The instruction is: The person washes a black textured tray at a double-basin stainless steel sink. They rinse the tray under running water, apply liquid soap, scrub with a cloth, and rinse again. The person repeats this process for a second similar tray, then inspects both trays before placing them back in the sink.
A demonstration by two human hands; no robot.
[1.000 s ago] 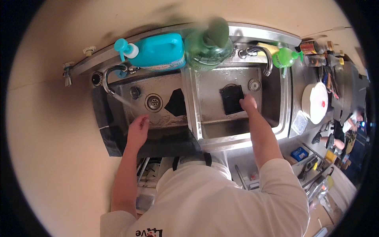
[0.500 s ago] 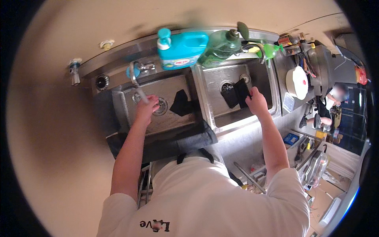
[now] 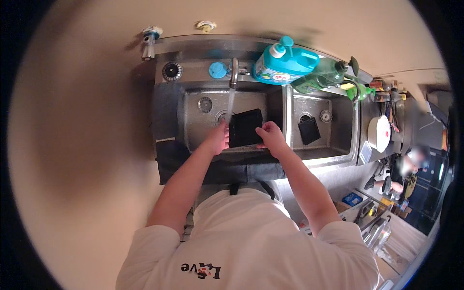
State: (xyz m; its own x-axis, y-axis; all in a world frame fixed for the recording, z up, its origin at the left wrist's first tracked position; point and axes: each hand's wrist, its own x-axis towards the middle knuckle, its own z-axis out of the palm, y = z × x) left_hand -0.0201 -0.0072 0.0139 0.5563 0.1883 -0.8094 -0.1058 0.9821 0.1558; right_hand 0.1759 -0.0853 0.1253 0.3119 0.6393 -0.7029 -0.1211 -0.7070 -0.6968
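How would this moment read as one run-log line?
Left hand: at left edge of flat black piece | right hand: gripping its right edge | left tap: running | right basin: second black piece

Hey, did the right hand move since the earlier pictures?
Yes. The right hand moved left across the metal divider: before, it was over the right sink; now it's over the left sink, pinching a flat black piece.
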